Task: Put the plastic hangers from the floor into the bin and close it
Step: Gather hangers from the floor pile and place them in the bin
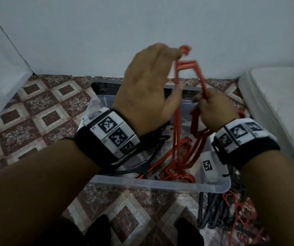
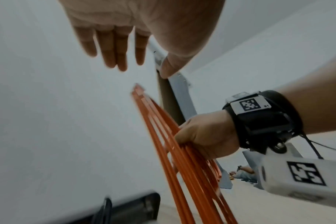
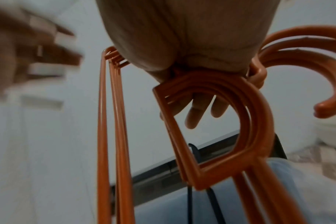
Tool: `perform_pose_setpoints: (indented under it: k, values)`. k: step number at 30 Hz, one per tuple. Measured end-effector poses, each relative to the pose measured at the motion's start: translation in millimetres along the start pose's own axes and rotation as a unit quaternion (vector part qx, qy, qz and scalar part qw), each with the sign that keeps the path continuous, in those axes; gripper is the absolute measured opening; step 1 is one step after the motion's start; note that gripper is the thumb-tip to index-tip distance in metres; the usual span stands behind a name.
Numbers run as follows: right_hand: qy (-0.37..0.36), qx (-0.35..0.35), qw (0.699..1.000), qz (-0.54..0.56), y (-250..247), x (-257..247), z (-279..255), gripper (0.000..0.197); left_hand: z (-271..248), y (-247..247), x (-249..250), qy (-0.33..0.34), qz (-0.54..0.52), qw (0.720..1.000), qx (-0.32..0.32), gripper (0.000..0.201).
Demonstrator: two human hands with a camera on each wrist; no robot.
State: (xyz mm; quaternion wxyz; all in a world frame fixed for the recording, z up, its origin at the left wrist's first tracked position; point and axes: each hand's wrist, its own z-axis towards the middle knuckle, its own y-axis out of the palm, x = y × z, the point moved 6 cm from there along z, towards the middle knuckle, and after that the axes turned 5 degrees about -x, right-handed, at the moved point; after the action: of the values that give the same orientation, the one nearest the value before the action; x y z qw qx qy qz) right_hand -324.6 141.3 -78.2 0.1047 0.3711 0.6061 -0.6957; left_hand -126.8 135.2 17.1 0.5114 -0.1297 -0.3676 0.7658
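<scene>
A bundle of orange plastic hangers stands upright over the clear plastic bin. My right hand grips the bundle near its hooks; in the right wrist view its fingers curl round the hanger necks. My left hand is raised beside the bundle's top corner. In the left wrist view its fingers are straight and spread, with the hanger tips just below them and apart. More orange hangers and black hangers lie inside the bin.
A pile of black and orange hangers lies on the patterned floor at the bin's right front corner. The grey lid leans behind the bin by the wall. A white mattress runs along the right. My feet are below.
</scene>
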Motion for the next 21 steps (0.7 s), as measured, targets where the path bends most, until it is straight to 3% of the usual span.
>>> perform_pose_setpoints:
  k: [1,3,5,6,8,11,13,14,16,17,19,21]
  values:
    - [0.022,0.034,0.997,0.065,-8,8,2,0.024,-5,6,-12,-0.055,-0.012,0.998,-0.028,0.055]
    - [0.056,0.083,0.976,0.191,-15,20,3,0.027,-23,38,-37,-0.165,-0.024,0.969,-0.184,0.073]
    - [0.087,0.084,0.931,0.344,-10,24,4,0.025,-44,70,-45,-0.201,-0.05,0.924,-0.321,0.086]
    - [0.098,0.068,0.904,0.41,-5,23,5,0.023,-51,82,-45,-0.198,-0.061,0.912,-0.355,0.086]
    - [0.111,0.04,0.878,0.463,-1,19,8,0.021,-53,93,-44,-0.185,-0.07,0.917,-0.346,0.066]
    - [0.105,0.027,0.864,0.492,-7,13,6,0.019,-44,90,-48,-0.166,-0.048,0.951,-0.258,0.026]
    - [0.098,0.008,0.883,0.459,-15,12,2,0.024,-38,85,-51,-0.167,-0.064,0.961,-0.212,0.017]
    - [0.091,0.006,0.912,0.401,-21,13,0,0.027,-36,84,-52,-0.175,-0.079,0.96,-0.203,0.016]
    - [0.063,-0.004,0.979,0.193,-34,16,-1,0.034,-34,85,-53,-0.182,-0.098,0.957,-0.205,0.016]
    - [0.057,-0.012,0.993,0.103,-36,17,-1,0.037,-35,87,-52,-0.18,-0.102,0.954,-0.215,0.014]
    - [0.075,-0.021,0.992,0.095,-29,27,2,0.041,-39,96,-51,-0.183,-0.102,0.947,-0.244,0.013]
    - [0.12,-0.041,0.967,0.221,-12,36,3,0.04,-43,107,-50,-0.204,-0.105,0.935,-0.269,0.018]
